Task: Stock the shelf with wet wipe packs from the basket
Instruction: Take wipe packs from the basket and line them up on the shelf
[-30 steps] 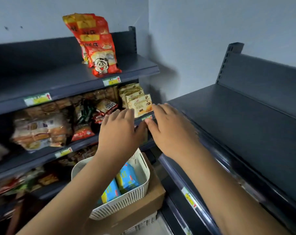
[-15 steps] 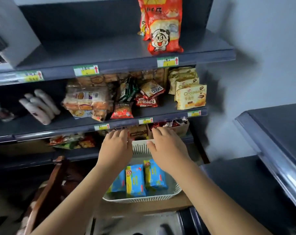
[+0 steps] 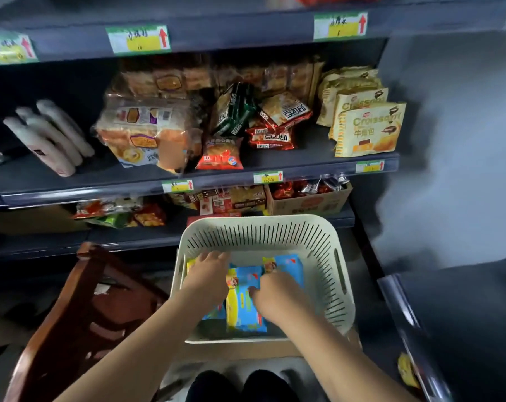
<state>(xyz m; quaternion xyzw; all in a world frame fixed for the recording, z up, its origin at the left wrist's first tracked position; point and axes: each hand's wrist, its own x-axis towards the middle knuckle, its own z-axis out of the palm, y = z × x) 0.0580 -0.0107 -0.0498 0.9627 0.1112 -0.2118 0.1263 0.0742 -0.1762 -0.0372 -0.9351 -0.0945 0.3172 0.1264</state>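
A cream slotted basket [image 3: 263, 220] sits low in front of me on a cardboard box [image 3: 246, 351]. Inside lie three blue and yellow wet wipe packs: a middle pack [image 3: 246, 303], a right pack [image 3: 288, 264] and a left pack [image 3: 214, 313]. My left hand [image 3: 208, 277] reaches down into the basket and lies over the left pack, hiding most of it, with its fingers stretched forward. My right hand [image 3: 277, 297] is on the right pack, fingers curled over it and thumb dug in beside the middle pack.
Dark shelves [image 3: 246, 163] behind the basket hold bread, snack bags and croissant packs [image 3: 367, 129]. A brown wooden chair [image 3: 80, 314] stands at the left. A bare dark shelf [image 3: 463, 314] juts in at the right. My dark shoes [image 3: 240, 384] show at the bottom.
My view has swung left and down from the bare right shelf to the basket. Both hands dropped from above the basket rim down onto the packs inside.
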